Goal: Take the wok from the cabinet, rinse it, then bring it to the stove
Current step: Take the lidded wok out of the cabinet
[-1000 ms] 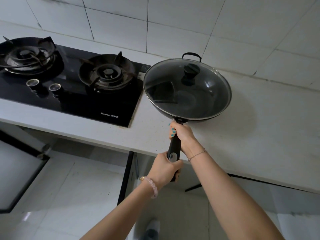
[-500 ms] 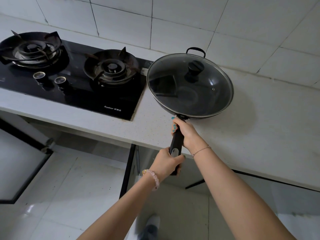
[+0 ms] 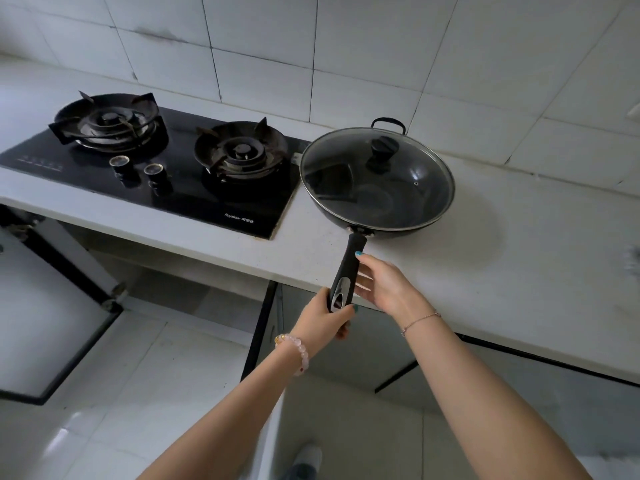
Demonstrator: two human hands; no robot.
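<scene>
A black wok [image 3: 408, 202] with a glass lid [image 3: 377, 178] sits on the white counter [image 3: 519, 258], just right of the black two-burner gas stove [image 3: 166, 168]. Its long black handle [image 3: 346, 271] sticks out over the counter's front edge. My left hand [image 3: 325, 320] is closed around the end of the handle. My right hand [image 3: 384, 289] is beside the handle's middle with fingers spread, palm against or just off it.
The stove's right burner [image 3: 242, 154] is nearest the wok, the left burner [image 3: 107, 123] farther off, two knobs [image 3: 138, 168] in front. An open cabinet door [image 3: 52, 313] hangs at lower left. Tiled wall behind. A foot [image 3: 304, 459] stands on the floor below.
My right hand has let go of the handle near the wok's body and slid back with fingers apart. The wok has settled on the counter. My left hand keeps its grip.
</scene>
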